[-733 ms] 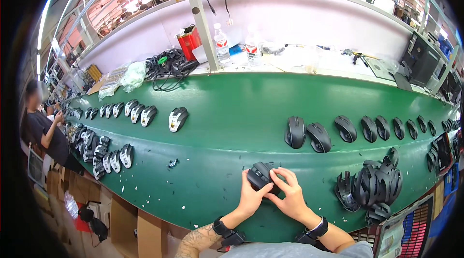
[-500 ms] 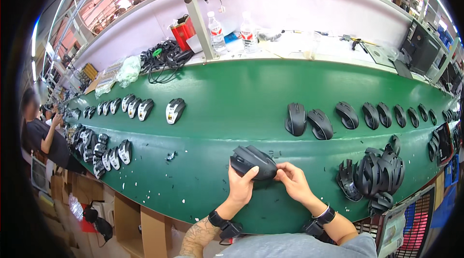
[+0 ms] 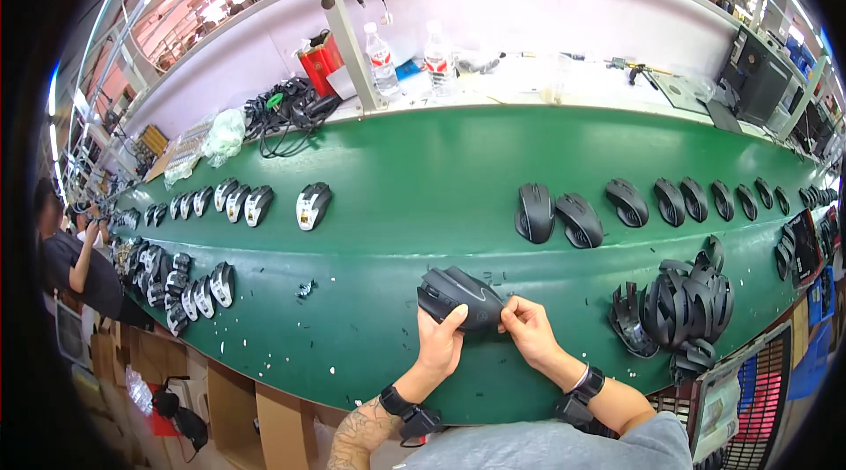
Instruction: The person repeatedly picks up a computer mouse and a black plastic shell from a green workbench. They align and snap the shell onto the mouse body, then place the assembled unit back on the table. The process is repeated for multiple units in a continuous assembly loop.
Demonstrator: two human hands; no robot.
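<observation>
My left hand (image 3: 438,340) grips a black computer mouse (image 3: 476,296) from its near left side, thumb along the side. The mouse is tilted above the green table, its rounded end toward my right. My right hand (image 3: 530,329) is closed in a pinch against that rounded end. Whatever lies between those fingertips is too small or hidden to make out. Under and around the mouse, small dark bits are scattered on the table.
Black mice (image 3: 536,213) stand in a row at the far right, with a heap of black mouse shells (image 3: 687,307) nearer. White-and-black mice (image 3: 313,206) line the left, beside a pile of mouse parts (image 3: 159,276). Bottles (image 3: 382,60) and cables (image 3: 291,109) stand farther back. A person (image 3: 79,267) works at far left.
The view has shifted slightly. The mouse has turned a little in my left hand, showing more of its top. My right fingertips remain pinched at its rounded end.
</observation>
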